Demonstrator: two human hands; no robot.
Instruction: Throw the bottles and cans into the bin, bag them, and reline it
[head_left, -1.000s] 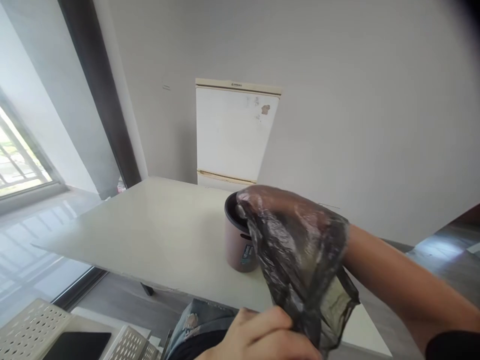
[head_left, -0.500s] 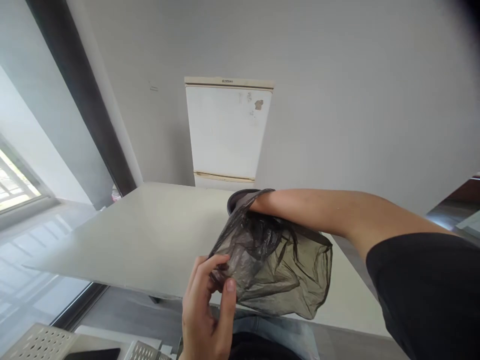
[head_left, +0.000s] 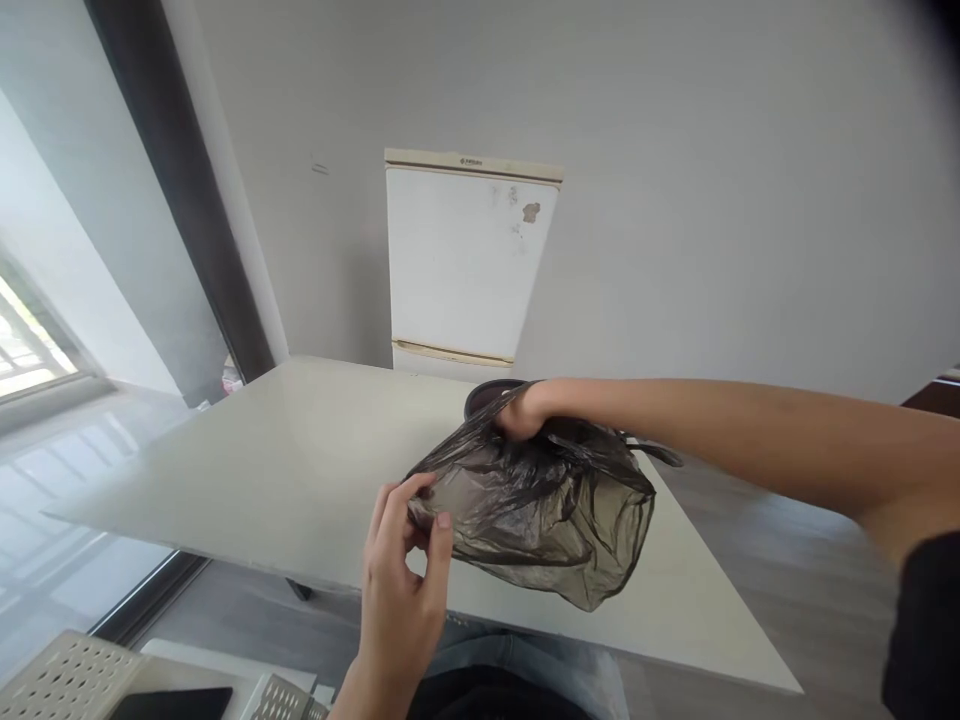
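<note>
A thin, see-through black plastic bag [head_left: 540,510] is spread above the front of the white table, crumpled and sagging to the right. My left hand [head_left: 409,560] pinches its left edge between thumb and fingers. At the top of the bag, my right hand [head_left: 523,412] reaches into the mouth from the right; its fingers are hidden in the dark folds. Just behind the bag shows the dark round rim of a container [head_left: 480,397], mostly covered by the bag and hand. A bag handle [head_left: 656,453] sticks out to the right.
The white table [head_left: 300,460] spreads out to the left and ends near my lap. Beyond it stands a white fridge [head_left: 465,260] against a grey wall. At the lower left are a perforated beige plastic item [head_left: 71,675] and a dark flat object [head_left: 172,704].
My right hand has drawn back a little, so its back and wrist now show at the bag's mouth. A handle has come into sight at the right. The view has shifted slightly.
</note>
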